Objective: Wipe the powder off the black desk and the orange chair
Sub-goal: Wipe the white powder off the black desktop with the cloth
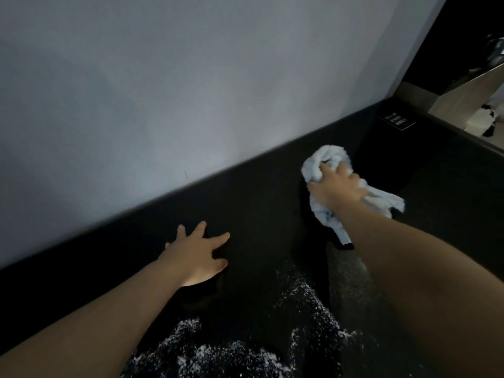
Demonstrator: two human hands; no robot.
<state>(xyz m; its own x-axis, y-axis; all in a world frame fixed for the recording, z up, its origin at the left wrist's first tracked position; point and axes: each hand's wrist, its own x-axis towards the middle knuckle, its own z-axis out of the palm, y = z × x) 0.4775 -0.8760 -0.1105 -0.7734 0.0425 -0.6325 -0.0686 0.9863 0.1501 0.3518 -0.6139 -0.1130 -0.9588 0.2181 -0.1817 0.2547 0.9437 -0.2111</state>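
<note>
White powder (305, 296) on black desk (259, 214) near spread left hand (196, 257); pale cloth (316, 165) clenched in right hand (338, 189)

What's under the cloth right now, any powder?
The cloth sits bunched on the black desk, gripped by the right hand. Desk around it shows no powder; beneath is covered, so I cannot tell. Visible powder lies nearer the person.

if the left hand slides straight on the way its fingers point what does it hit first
Probably the pale grey wall behind the matte black desk. The left hand has only bare desktop ahead; depth is unclear.
</note>
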